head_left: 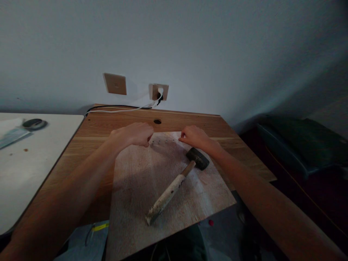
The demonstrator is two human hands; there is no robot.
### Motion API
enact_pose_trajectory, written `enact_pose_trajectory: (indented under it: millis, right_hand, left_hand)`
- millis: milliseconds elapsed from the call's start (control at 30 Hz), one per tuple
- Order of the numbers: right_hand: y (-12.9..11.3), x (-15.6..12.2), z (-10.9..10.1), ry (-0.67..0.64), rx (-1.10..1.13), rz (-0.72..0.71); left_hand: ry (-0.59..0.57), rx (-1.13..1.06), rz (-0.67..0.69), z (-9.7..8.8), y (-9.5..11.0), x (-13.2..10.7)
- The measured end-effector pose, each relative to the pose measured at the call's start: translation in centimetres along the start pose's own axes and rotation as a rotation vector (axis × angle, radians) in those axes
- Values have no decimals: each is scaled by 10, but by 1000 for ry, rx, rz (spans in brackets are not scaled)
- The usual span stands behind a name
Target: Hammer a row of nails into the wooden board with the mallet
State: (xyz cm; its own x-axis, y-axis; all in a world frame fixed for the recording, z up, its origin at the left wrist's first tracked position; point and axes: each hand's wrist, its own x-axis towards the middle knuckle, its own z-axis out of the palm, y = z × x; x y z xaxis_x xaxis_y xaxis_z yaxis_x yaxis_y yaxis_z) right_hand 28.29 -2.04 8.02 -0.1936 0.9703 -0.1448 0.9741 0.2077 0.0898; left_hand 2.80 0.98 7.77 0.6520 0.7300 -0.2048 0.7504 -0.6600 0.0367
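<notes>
The left hand [140, 134] and right hand [193, 136] curl loosely at the far corners of a thin board [133, 192], perhaps steadying it; whether either grip pinches anything, I cannot tell. A mallet [166, 195] lies diagonally on the board, head toward the right hand, probably leaving both hands free. The wooden surface [87, 143] beneath supports the board, whose near end overhangs.

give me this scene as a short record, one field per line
left hand: curled at the far left of the board; whether it holds anything is unclear
right hand: curled at the board's far right, near the mallet head
mallet: lying on the board, handle toward the near left
board: on the desk, jutting past its near edge
outlet: on the wall, cords plugged in
</notes>
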Motion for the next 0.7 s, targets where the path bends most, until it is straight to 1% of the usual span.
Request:
enact_pose_trajectory:
  millis: [100, 300, 467, 600, 700]
  right_hand:
    - [0, 1, 1, 3, -9, 8]
    - [-1, 2, 6, 17, -13, 12]
    - [-1, 3, 0, 29, 22, -10]
    - [0, 0, -10, 18, 84, -116]
    - [-6, -7, -14, -47, 139, -230]
  left_hand:
    - [5, -15, -15, 1, 0, 0]
    - [13, -6, -1, 1, -2, 1]
    - [-8, -7, 8, 1, -2, 1]
    - [-16, -7, -20, 0, -1, 1]
    - [-38, -10, -56, -2, 1, 0]
